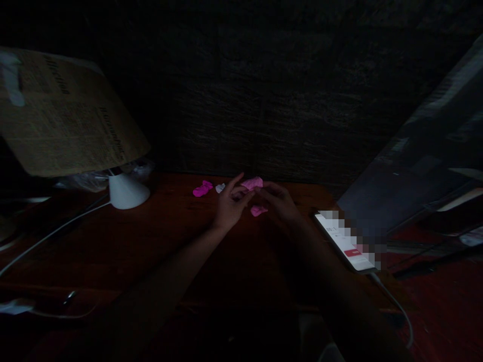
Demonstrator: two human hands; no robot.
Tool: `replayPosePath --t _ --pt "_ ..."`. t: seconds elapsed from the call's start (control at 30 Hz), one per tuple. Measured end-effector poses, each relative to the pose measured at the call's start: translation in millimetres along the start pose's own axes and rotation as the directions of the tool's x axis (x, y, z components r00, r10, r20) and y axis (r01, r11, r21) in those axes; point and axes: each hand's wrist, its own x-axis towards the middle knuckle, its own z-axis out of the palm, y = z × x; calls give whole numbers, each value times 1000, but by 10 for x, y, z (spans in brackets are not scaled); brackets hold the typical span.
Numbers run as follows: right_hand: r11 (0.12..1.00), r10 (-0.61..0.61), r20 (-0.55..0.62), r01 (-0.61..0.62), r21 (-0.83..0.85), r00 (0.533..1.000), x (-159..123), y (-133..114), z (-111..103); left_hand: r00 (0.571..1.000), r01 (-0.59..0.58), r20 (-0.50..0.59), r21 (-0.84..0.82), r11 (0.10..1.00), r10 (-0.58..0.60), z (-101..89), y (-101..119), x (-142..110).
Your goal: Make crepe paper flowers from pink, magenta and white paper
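Observation:
Both hands meet over the back part of a brown wooden table (158, 251). Between the fingertips of my left hand (228, 206) and my right hand (282, 200) is a thin, crinkled pink piece (253, 183), like paper or a petal. Both hands pinch it at its lower edge. Just below the fingers is a second pink crinkled piece (258, 210); whether it hangs or lies on the wood I cannot tell. To the left of my hands lie a bright magenta crumpled piece (203, 188) and a small white scrap (220, 188). The light is very dim.
A lamp with a newspaper-print shade (71, 115) and white cone base (128, 192) stands at left, its white cord (64, 229) trailing forward. A lit phone (345, 241) with a charging cable (400, 306) lies at the right edge. A dark brick wall (241, 100) rises behind.

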Motion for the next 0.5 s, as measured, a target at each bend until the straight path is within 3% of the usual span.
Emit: replayPosePath --t 0.23,0.5 --pt "1000 -7 -31 7 -13 1000 -18 -17 23 1000 2 2 -22 1000 -2 -9 -17 19" --pt "1000 11 -35 -11 -11 999 5 11 6 992 117 -27 -150 982 -122 -1 15 30"
